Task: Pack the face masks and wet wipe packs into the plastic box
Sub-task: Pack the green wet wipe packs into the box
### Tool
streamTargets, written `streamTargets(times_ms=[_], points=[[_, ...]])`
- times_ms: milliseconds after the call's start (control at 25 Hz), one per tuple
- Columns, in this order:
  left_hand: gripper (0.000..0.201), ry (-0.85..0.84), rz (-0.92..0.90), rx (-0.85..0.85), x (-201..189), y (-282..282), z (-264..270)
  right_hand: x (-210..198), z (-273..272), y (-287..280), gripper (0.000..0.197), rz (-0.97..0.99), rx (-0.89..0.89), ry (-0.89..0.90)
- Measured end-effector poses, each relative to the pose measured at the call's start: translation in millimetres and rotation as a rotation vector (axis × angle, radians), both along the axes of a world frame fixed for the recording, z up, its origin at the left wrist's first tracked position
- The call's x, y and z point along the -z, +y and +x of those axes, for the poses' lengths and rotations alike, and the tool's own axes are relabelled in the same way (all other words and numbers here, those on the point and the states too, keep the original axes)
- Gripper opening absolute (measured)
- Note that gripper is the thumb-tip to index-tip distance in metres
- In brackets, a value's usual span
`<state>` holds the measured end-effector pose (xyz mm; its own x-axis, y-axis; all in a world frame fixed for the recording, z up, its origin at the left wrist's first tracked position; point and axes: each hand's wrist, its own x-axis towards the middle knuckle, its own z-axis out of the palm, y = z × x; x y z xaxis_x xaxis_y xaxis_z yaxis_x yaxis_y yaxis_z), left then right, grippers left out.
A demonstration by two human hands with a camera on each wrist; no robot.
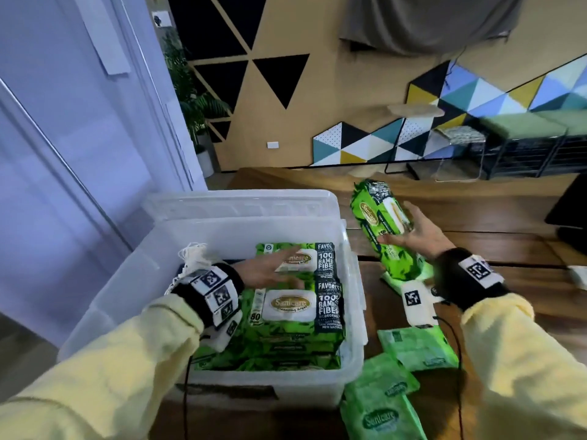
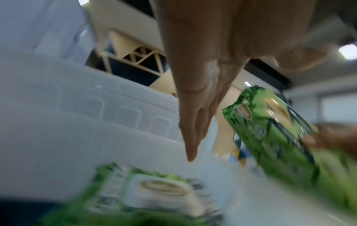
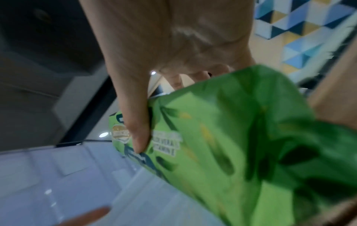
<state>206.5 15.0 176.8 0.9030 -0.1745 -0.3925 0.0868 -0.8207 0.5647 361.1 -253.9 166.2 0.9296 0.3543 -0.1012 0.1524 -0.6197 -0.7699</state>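
green wipe pack (image 1: 386,228) sits gripped in your right hand (image 1: 413,233); your left hand (image 1: 270,271), fingers straight, hovers over the plastic box (image 1: 104,300).

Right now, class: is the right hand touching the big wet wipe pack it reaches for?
Touching. In the right wrist view the right hand has its thumb pressed on the wet wipe pack, with fingers curled behind its top edge.

The wipe packs (image 1: 293,308) are bright green with dark leaves and white lids. The plastic box (image 1: 222,230) is see-through and whitish. The small packs (image 1: 381,398) look pale green, maybe. The worktop (image 1: 476,223) is brown wood. The sleeves (image 1: 508,360) are yellow.
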Motion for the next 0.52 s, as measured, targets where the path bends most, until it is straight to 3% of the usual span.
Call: streamTargets(times_ms=[80, 120, 200, 320, 520], points=[[0.141, 0.016, -0.484, -0.258, -22, -3, 5, -25, -33, 4, 0.105, 0.0, -0.062, -0.155], [0.137, 0.045, -0.682, -0.365, -31, -8, 8, -35, -49, 9, 0.106, -0.043, -0.114, -0.247], [0.107, 0.09, -0.905, -0.458, -48, -15, 11, -45, -77, 26, 0.115, -0.178, -0.236, -0.393], [0.071, 0.05, -0.815, -0.473, -63, -14, -1, -48, -113, 56, 0.12, -0.399, -0.315, -0.471], [0.058, -0.035, -0.775, -0.541, -59, 18, -42, -62, -145, 80, 0.121, -0.548, -0.503, -0.488]])
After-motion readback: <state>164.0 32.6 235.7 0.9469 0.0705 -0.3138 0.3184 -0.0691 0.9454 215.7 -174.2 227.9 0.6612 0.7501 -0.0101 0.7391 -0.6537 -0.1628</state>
